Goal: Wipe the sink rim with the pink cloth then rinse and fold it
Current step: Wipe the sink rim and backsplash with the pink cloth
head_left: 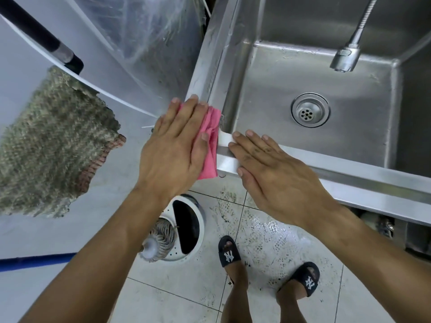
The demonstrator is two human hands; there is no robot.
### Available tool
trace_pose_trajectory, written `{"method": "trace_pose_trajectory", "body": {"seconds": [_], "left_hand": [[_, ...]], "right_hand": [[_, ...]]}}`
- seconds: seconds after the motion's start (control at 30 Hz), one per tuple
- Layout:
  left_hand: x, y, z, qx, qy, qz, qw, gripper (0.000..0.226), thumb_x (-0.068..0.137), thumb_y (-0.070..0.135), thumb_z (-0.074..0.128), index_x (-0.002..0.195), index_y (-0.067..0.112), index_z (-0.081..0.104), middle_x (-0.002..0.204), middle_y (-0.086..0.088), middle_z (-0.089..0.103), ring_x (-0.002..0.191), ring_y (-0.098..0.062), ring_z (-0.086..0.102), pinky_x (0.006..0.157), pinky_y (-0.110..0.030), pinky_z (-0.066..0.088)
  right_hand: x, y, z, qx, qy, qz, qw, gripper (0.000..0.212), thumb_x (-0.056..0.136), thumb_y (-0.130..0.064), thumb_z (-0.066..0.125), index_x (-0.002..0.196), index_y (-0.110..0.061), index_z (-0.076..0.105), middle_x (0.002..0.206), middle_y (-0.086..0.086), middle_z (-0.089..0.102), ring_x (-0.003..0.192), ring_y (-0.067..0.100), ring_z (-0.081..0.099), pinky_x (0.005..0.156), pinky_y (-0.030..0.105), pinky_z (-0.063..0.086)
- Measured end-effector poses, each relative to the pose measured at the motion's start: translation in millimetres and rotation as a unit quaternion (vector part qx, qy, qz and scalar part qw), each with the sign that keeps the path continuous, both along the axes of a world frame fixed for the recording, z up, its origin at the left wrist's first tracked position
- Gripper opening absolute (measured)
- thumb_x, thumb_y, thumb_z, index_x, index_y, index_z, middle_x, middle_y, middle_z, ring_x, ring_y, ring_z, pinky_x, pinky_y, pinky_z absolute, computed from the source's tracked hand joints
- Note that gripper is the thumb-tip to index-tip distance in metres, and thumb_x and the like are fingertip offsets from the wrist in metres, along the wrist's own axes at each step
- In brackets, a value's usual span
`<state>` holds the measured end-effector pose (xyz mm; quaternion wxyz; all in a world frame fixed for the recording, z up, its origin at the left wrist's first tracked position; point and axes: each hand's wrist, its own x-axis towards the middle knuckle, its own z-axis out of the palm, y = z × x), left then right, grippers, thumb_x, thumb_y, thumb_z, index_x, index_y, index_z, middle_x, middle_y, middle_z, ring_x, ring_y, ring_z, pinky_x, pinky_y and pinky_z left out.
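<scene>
A pink cloth (211, 136) lies bunched over the near left corner of the steel sink rim (349, 169). My left hand (177, 145) presses flat on the cloth with straight fingers, covering most of it. My right hand (270, 171) rests flat on the front rim just right of the cloth, fingers straight and touching the metal. The sink basin (268, 94) holds a round drain (310, 110), and the faucet head (345, 57) hangs above it with no water running.
A rough brown-green mat (53, 145) lies on a white surface at left. A mop bucket with a mop head (179, 231) stands on the wet, dirty tiled floor below the sink corner. My feet in black slides (268, 264) stand in front of the sink.
</scene>
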<state>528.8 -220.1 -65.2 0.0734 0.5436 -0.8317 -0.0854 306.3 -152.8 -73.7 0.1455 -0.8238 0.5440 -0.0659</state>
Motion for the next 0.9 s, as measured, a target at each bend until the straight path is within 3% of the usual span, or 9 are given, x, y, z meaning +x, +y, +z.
{"method": "trace_pose_trajectory", "body": {"seconds": [0.1, 0.2, 0.47, 0.67, 0.77, 0.9], "left_hand": [[-10, 17, -2, 0.007, 0.004, 0.051, 0.999, 0.058, 0.109, 0.041, 0.018, 0.164, 0.021, 0.02, 0.172, 0.001, 0.012, 0.159, -0.021, 0.0, 0.129, -0.045, 0.008], [-6, 41, -8, 0.004, 0.009, 0.053, 0.999, 0.06, 0.108, 0.041, 0.019, 0.164, 0.017, 0.021, 0.172, -0.002, 0.013, 0.16, -0.021, 0.001, 0.129, -0.045, 0.005], [-8, -26, 3, 0.06, 0.027, 0.033, 0.997, 0.06, 0.11, 0.043, 0.017, 0.165, 0.023, 0.008, 0.173, 0.004, 0.001, 0.159, -0.019, -0.007, 0.129, -0.04, 0.0], [-1, 22, 0, 0.008, -0.01, -0.026, 1.0, 0.059, 0.109, 0.037, 0.023, 0.162, 0.011, 0.025, 0.171, -0.007, 0.017, 0.159, -0.026, 0.005, 0.129, -0.047, 0.006], [-6, -12, 1, 0.004, -0.023, -0.05, 0.998, 0.057, 0.109, 0.036, 0.025, 0.161, 0.011, 0.029, 0.17, -0.007, 0.021, 0.159, -0.029, 0.01, 0.129, -0.047, 0.008], [-31, -86, 0, 0.017, -0.033, -0.069, 0.997, 0.061, 0.109, 0.04, 0.02, 0.163, 0.011, 0.021, 0.171, -0.009, 0.014, 0.159, -0.032, 0.004, 0.129, -0.045, 0.002]], "right_hand": [[5, -2, -4, -0.01, 0.0, -0.014, 1.0, 0.056, 0.111, -0.036, 0.022, 0.16, -0.012, 0.036, 0.169, 0.005, 0.028, 0.158, 0.018, 0.023, 0.129, 0.041, 0.021], [5, -2, -6, -0.027, 0.019, -0.01, 0.999, 0.055, 0.112, -0.035, 0.024, 0.161, -0.011, 0.033, 0.169, 0.006, 0.025, 0.158, 0.019, 0.021, 0.13, 0.041, 0.02], [7, -2, -3, -0.01, 0.04, -0.027, 0.999, 0.057, 0.112, -0.038, 0.021, 0.163, -0.012, 0.025, 0.172, 0.005, 0.017, 0.16, 0.017, 0.013, 0.131, 0.039, 0.014], [7, -1, -3, -0.018, 0.051, -0.025, 0.998, 0.056, 0.113, -0.038, 0.023, 0.163, -0.012, 0.026, 0.171, 0.004, 0.017, 0.16, 0.017, 0.013, 0.131, 0.04, 0.017], [9, -2, -4, -0.029, 0.048, -0.028, 0.998, 0.056, 0.113, -0.037, 0.024, 0.162, -0.012, 0.03, 0.17, 0.005, 0.022, 0.159, 0.019, 0.017, 0.13, 0.041, 0.02], [9, -1, -4, -0.03, 0.046, -0.033, 0.998, 0.055, 0.112, -0.036, 0.025, 0.162, -0.012, 0.031, 0.17, 0.005, 0.023, 0.159, 0.019, 0.019, 0.13, 0.042, 0.021]]}}
